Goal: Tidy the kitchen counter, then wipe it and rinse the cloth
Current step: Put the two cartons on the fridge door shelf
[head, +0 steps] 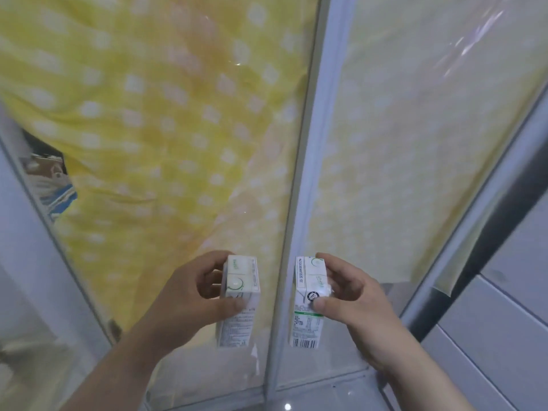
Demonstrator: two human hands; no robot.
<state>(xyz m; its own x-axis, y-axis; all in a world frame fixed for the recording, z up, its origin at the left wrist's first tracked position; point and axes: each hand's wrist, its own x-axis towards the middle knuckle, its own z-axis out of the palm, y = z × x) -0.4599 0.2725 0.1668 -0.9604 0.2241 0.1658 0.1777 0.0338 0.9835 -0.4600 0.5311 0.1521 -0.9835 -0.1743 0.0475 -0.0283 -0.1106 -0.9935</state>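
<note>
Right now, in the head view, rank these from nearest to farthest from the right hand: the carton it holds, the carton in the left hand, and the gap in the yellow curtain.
1. right carton: gripped by the right hand itself.
2. left carton: just to its left, gripped by the left hand.
3. curtain gap: far off, higher up at the left edge.

Window glass (415, 173) and frame (308, 173) block beyond the cartons (241, 292).

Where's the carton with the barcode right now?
Head view, low, just right of centre: the right hand holds the barcode carton, right of the window bar and of the other carton in the left hand.
</note>
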